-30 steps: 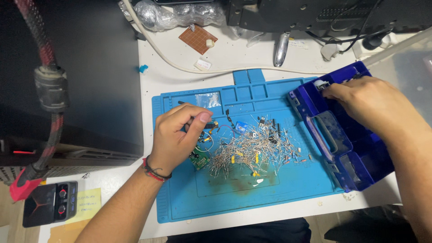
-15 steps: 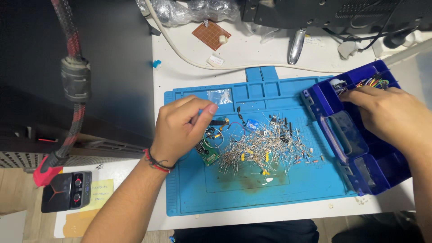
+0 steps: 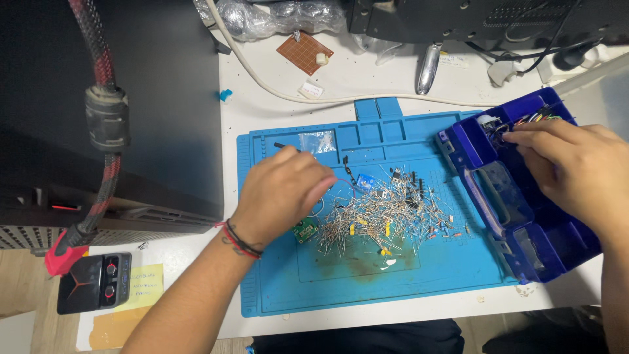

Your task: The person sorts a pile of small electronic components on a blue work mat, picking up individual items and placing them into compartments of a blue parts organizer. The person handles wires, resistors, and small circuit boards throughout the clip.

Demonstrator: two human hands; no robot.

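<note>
My left hand (image 3: 283, 195) rests on the blue work mat (image 3: 341, 282), fingers curled over small parts at the left edge of a pile of wire-legged components (image 3: 386, 216); a small green circuit board (image 3: 304, 230) lies just below it. What the fingers pinch is hidden. My right hand (image 3: 576, 172) reaches into the dark blue compartment box (image 3: 517, 216) at the mat's right side, fingertips at the coloured wires (image 3: 537, 118) in its top compartment.
A black case (image 3: 131, 111) with a red braided cable (image 3: 98, 98) stands at the left. A brown perforated board (image 3: 304, 52), a white cable (image 3: 275, 85), a silver pen-like tool (image 3: 428, 67) lie behind the mat. A black device (image 3: 92, 282) sits on yellow notes at the front left.
My right hand has drawn back slightly over the box's top compartment. The left hand stays curled over the parts at the pile's left. The view has shifted.
</note>
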